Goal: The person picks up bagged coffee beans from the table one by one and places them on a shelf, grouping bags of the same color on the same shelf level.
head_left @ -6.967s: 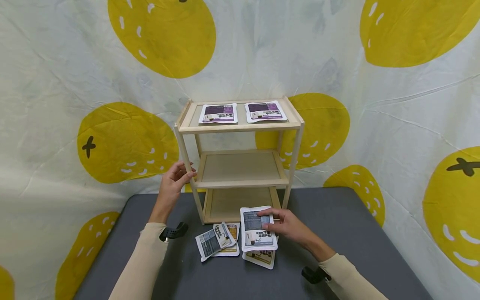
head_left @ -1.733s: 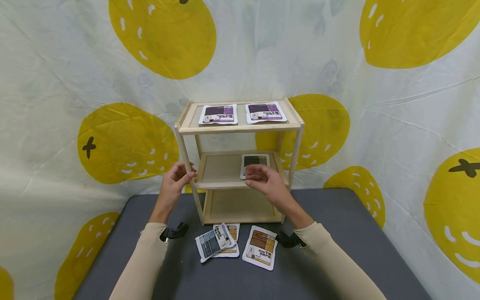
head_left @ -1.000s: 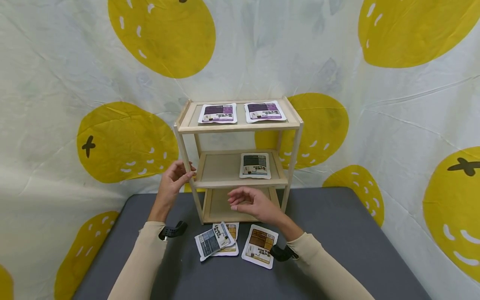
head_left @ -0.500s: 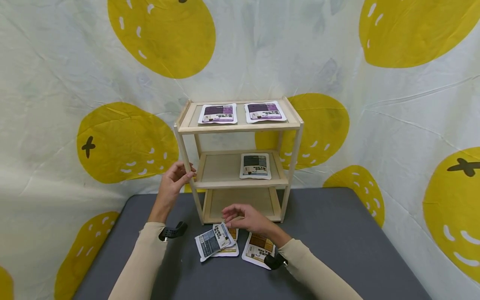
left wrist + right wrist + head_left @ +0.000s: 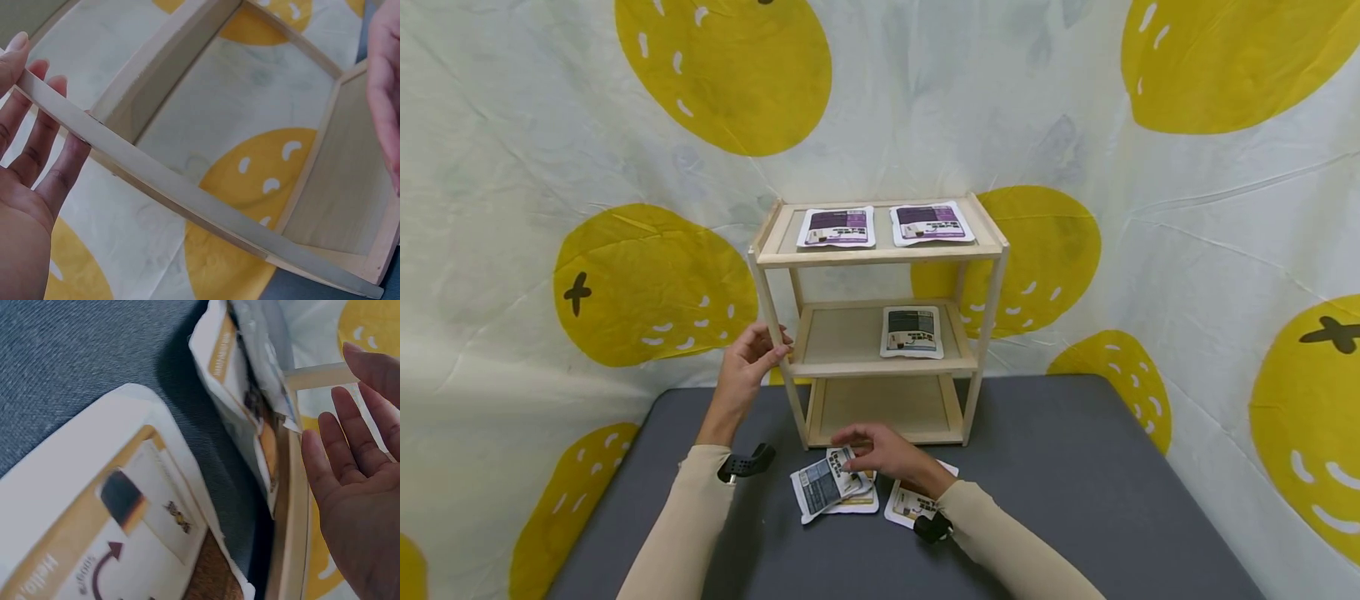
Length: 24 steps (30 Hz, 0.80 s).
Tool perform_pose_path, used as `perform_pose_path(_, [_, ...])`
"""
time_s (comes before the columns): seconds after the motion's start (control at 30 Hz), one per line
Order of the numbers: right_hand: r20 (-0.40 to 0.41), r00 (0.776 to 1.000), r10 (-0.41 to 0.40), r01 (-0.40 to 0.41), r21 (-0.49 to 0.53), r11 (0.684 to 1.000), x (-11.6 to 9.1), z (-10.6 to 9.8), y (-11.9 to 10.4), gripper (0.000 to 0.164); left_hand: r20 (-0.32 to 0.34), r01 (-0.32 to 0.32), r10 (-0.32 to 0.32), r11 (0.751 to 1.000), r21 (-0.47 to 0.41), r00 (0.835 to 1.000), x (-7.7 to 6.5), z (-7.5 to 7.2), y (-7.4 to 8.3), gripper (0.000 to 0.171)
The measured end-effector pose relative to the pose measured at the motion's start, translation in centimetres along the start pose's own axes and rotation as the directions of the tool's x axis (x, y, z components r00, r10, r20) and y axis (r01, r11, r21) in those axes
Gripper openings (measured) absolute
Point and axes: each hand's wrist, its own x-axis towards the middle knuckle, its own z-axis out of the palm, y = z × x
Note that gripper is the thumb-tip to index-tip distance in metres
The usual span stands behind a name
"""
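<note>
My left hand [image 5: 741, 375] grips the front left post [image 5: 767, 296] of a small three-tier wooden shelf rack [image 5: 883, 367]; in the left wrist view the thumb and fingers close round that post [image 5: 169, 178]. My right hand [image 5: 887, 454] hovers with loosely bent fingers at the top right end of a blue-grey printed packet [image 5: 818, 488]. In the right wrist view nothing lies between the right hand's fingers [image 5: 344, 456]. The blue-grey packet lies slanted over an orange-brown packet [image 5: 863, 502]. A second orange-brown packet [image 5: 906, 505] lies on the table, partly hidden under my right wrist.
Two purple packets [image 5: 837, 227] lie side by side on the top shelf. A dark grey-blue packet [image 5: 912, 332] lies on the right half of the middle shelf. The rack stands on a dark grey table [image 5: 1037, 467], before a white cloth [image 5: 887, 108] with yellow fruit prints.
The right hand carried a blue-grey packet from the table to the middle shelf and let go. It then moved down and left to the slanted packet. The left hand stayed on the post.
</note>
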Motion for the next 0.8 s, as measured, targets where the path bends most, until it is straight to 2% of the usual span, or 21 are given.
perform_pose_path(0.2, [-0.024,0.998,0.052,-0.053,-0.026,0.998,0.08,0.46,0.50,0.045,-0.002,0.004,-0.004,1.000,0.011,1.000,-0.02,-0.05,-0.03,0.027])
perform_pose_path(0.5, [-0.041,0.998,0.039,-0.042,-0.062,0.997,-0.21,0.35,0.79,0.042,-0.015,0.024,-0.024,0.999,0.021,1.000,-0.13,0.19,0.27,0.028])
perform_pose_path(0.8, [-0.010,0.999,0.033,-0.034,-0.191,0.981,-0.30,0.40,0.23,0.038,-0.009,0.007,-0.007,1.000,0.013,1.000,-0.04,0.06,0.07,0.027])
